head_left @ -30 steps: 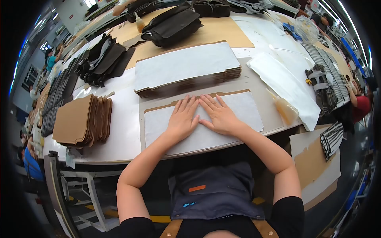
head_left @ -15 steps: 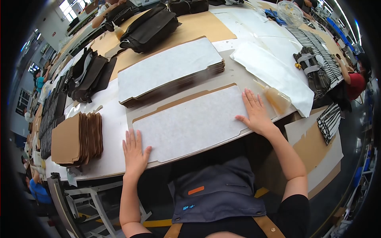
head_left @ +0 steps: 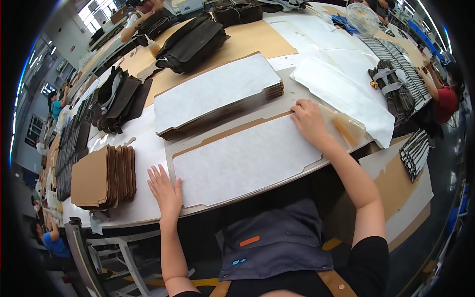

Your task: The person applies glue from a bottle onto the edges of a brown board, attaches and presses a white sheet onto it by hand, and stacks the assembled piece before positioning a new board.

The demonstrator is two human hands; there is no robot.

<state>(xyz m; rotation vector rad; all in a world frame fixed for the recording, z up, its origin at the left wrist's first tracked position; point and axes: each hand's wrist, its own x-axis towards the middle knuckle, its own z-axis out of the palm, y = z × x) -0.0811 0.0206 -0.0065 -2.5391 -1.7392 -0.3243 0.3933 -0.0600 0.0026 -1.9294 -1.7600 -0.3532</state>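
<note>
A long panel (head_left: 242, 158), white-faced with a brown strip along its far edge, lies flat on a grey board at the table's near edge. My right hand (head_left: 311, 123) is at its far right corner, fingers curled together and closed on the edge; the fingertips are partly hidden. My left hand (head_left: 166, 193) lies flat with fingers spread on the white table, beside the panel's left end. Just beyond the panel is a stack of similar white-topped panels (head_left: 217, 91). A bottle of yellowish liquid (head_left: 348, 127) lies right of my right hand.
A stack of brown pieces (head_left: 91, 178) stands at left. Dark bag parts (head_left: 118, 101) and a black bag (head_left: 193, 44) lie farther back. White sheets (head_left: 346, 94) and a strapped dark bundle (head_left: 393, 91) are at right. Several people work around the tables.
My right hand has moved from lying flat on the panel's right end to its far corner, fingers now curled. My left hand has shifted slightly off the panel's left end. The view has shifted slightly.
</note>
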